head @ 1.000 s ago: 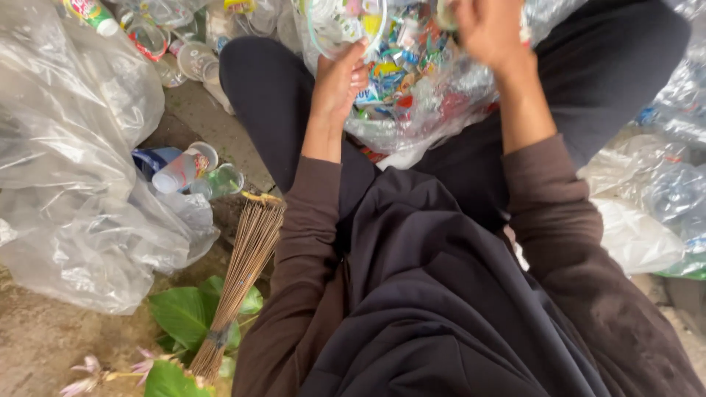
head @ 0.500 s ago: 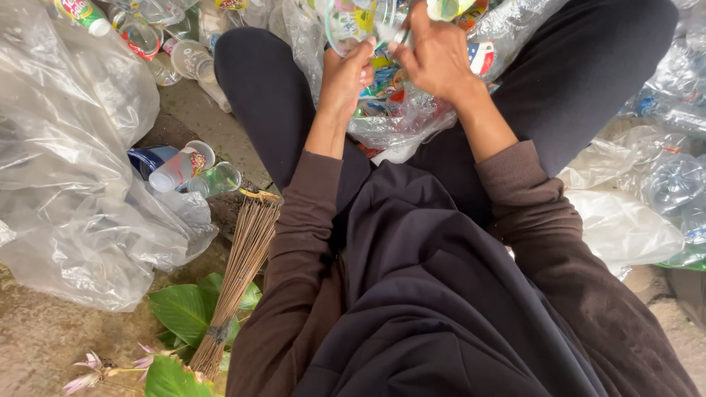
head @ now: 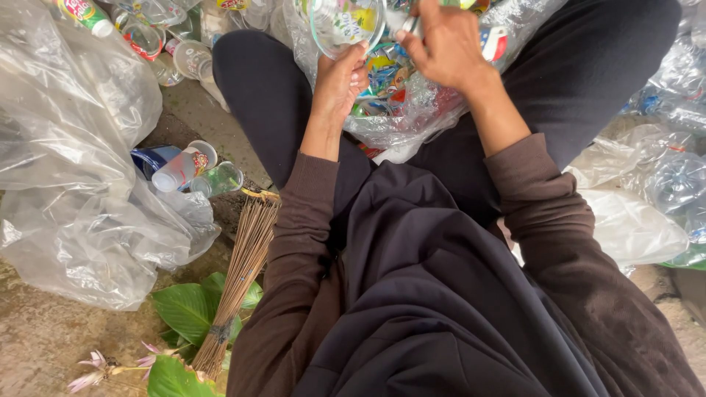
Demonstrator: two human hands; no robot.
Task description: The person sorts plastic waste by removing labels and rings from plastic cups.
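My left hand (head: pixel 340 77) grips a clear plastic cup (head: pixel 346 26) by its rim, mouth turned toward me, with a colourful label on its side. My right hand (head: pixel 445 45) is just right of the cup, fingers pinched on a small pale strip at the cup's edge. Both hands hover over a clear plastic bag (head: pixel 412 110) full of colourful torn labels that rests between my dark-trousered legs.
A large clear plastic sack (head: pixel 66 169) lies at the left, with several cups and bottles (head: pixel 187 167) beside it. A stick broom (head: pixel 239 279) and green leaves (head: pixel 187 312) lie on the ground. More crushed clear bottles (head: pixel 673 176) pile at the right.
Both hands have drawn closer together and nearer to me. The clear cup is now held up in the left hand, and the right hand has come to its rim.
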